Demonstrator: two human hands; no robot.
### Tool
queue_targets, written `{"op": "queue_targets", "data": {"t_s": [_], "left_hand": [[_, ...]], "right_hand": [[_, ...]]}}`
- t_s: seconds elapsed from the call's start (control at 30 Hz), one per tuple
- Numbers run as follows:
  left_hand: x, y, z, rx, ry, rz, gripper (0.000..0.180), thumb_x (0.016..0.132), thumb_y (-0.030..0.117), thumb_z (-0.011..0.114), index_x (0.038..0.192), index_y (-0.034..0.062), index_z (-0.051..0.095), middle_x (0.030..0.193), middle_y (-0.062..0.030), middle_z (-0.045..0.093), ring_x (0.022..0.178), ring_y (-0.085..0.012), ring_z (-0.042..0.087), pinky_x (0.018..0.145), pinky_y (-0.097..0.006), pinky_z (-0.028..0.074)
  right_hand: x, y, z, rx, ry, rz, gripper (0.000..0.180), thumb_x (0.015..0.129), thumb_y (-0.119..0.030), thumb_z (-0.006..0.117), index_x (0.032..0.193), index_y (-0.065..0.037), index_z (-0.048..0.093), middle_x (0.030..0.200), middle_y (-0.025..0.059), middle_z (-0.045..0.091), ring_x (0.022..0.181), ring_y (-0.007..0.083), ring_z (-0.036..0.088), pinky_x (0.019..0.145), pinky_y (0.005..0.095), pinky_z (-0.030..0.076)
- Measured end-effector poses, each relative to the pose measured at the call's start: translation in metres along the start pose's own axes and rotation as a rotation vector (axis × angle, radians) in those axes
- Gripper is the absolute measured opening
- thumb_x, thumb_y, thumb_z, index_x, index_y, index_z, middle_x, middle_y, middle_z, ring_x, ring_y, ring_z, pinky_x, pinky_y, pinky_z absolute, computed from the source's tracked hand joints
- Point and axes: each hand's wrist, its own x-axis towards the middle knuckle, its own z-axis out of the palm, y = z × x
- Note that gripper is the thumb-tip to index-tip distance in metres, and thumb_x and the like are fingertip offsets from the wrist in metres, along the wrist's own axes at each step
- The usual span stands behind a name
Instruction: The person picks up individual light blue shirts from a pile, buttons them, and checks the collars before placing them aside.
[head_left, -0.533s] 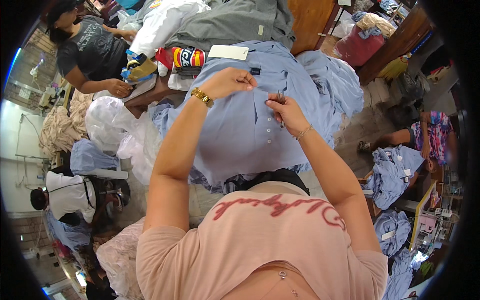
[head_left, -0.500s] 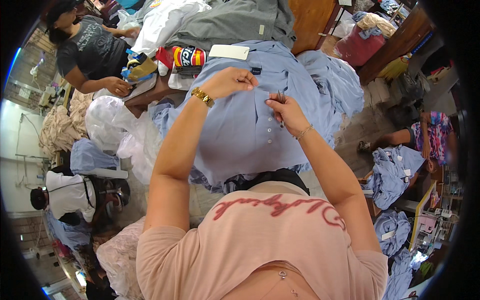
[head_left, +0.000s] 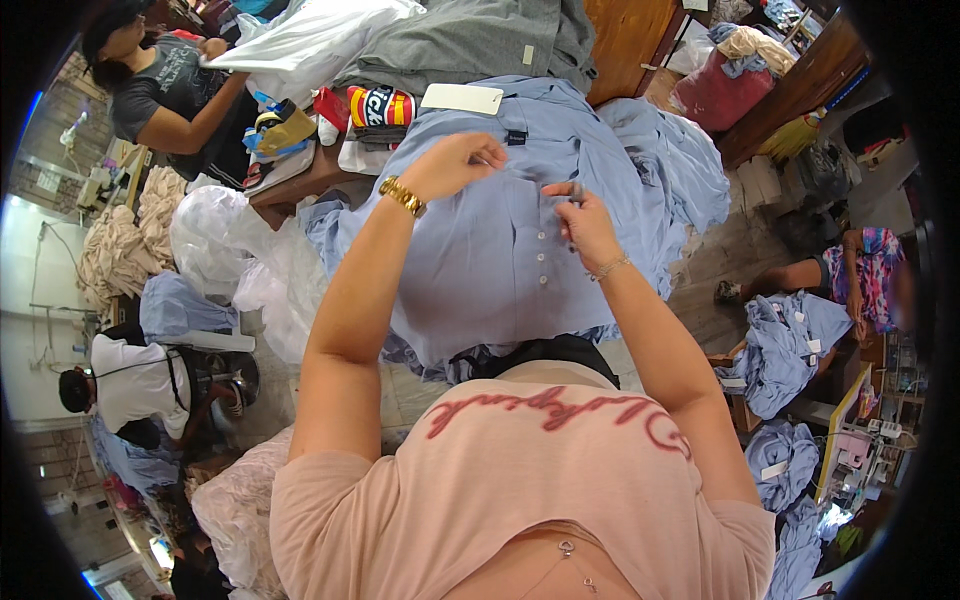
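Note:
A light blue buttoned shirt [head_left: 460, 270] lies spread out in front of me, a row of small white buttons [head_left: 543, 262] down its middle. Above its upper part is my left hand [head_left: 452, 167], with a gold watch at the wrist; its fingertips are pinched together, and whatever they hold is too small to make out. My right hand [head_left: 590, 226] is just right of the button row, fingers curled and pointing left. It is closed on small metal thread snips [head_left: 577, 191], mostly hidden by the fingers. A dark label [head_left: 516, 137] shows at the collar.
A white card tag [head_left: 462, 98] lies beyond the shirt, beside a red and yellow packet [head_left: 381, 107]. Grey garments [head_left: 470, 45] are piled at the back. Clear plastic bags [head_left: 225, 235] hang at left. A co-worker [head_left: 175, 95] stands at the far left.
My right hand has shifted slightly right and turned, so the snips show less. My left hand stays almost in place. The co-worker at the far left now lifts a white cloth.

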Motion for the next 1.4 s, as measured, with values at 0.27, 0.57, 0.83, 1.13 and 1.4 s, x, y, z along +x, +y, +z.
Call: {"op": "queue_targets", "data": {"t_s": [0.27,0.57,0.83,1.13,1.4], "left_hand": [[-0.143,0.015,0.006,-0.058,0.519,-0.431,0.008,0.08,0.01,0.059,0.083,0.0028,0.058,0.072,-0.0054,0.057,0.064,-0.015,0.055,0.057,-0.027,0.043],[-0.261,0.012,0.098,-0.801,0.825,-0.844,0.021,0.089,0.023,0.053,0.097,0.0042,0.051,0.087,0.0011,0.057,0.078,-0.0113,0.055,0.071,-0.021,0.043],[-0.259,-0.004,0.143,-1.017,1.005,-0.593,0.024,0.086,0.018,0.057,0.107,0.0058,0.053,0.094,0.0027,0.057,0.081,-0.0074,0.051,0.073,-0.021,0.04],[-0.296,0.035,0.113,-0.767,1.188,-0.474,0.016,0.085,0.016,0.058,0.097,0.005,0.059,0.094,-0.0017,0.061,0.088,-0.0096,0.054,0.08,-0.024,0.04],[-0.27,0.138,0.042,-0.839,1.472,0.157,0.027,0.089,0.02,0.05,0.11,0.0013,0.049,0.107,-0.0123,0.056,0.096,-0.0243,0.056,0.089,-0.039,0.042]], "right_hand": [[-0.029,0.143,-0.167,0.026,0.637,0.007,0.035,0.086,-0.016,0.045,0.12,-0.01,0.051,0.104,0.008,0.051,0.068,0.0078,0.05,0.047,0.0216,0.042],[-0.101,0.191,-0.204,0.063,0.419,0.327,0.028,0.085,-0.018,0.055,0.11,-0.006,0.055,0.072,0.002,0.057,0.039,0.008,0.041,0.035,0.0224,0.032],[-0.076,0.173,-0.202,0.423,0.408,0.438,0.022,0.081,-0.009,0.061,0.101,-0.009,0.052,0.063,-0.0002,0.05,0.039,0.0091,0.04,0.036,0.0231,0.033],[-0.11,0.137,-0.234,0.073,0.214,0.21,0.024,0.076,-0.011,0.068,0.095,-0.007,0.055,0.06,-0.0036,0.047,0.046,0.0057,0.043,0.041,0.0191,0.034],[-0.085,-0.046,-0.257,0.313,0.254,-0.514,0.004,0.087,-0.011,0.055,0.089,-0.01,0.052,0.072,-0.0004,0.055,0.051,0.0069,0.042,0.046,0.0214,0.034]]}}
